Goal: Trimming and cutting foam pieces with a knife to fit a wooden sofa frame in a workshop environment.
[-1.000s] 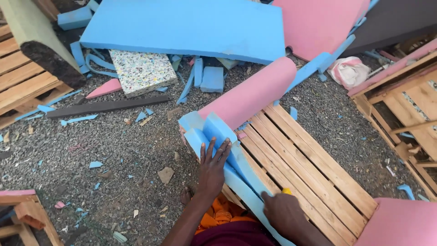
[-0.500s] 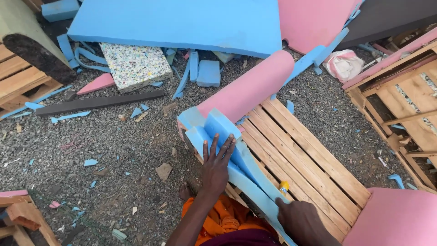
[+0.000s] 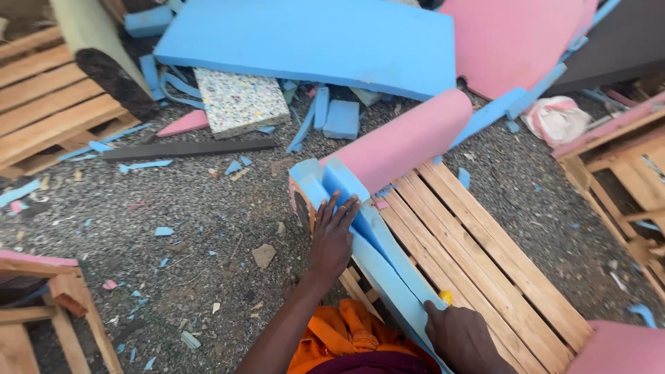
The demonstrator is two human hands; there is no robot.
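A long blue foam strip (image 3: 377, 242) runs along the near edge of a slatted wooden frame (image 3: 478, 256). My left hand (image 3: 334, 234) lies flat on the strip's upper end, fingers spread. My right hand (image 3: 463, 334) is closed at the strip's lower end around a small tool with a yellow tip (image 3: 446, 297); the rest of the tool is hidden. A pink foam pad (image 3: 402, 142) covers the frame's far rail, touching the strip's top.
A big blue foam slab (image 3: 312, 38), a speckled foam block (image 3: 239, 100), a dark plank (image 3: 187, 147) and foam scraps lie on the gravel. Wooden frames stand at left (image 3: 48, 104) and right (image 3: 623, 173). Pink foam sheet (image 3: 516, 38) behind; orange cloth (image 3: 339, 336) near me.
My right hand has slid down along the blue strip toward me. My left hand stays pressed on the strip. The camera view has shifted slightly.
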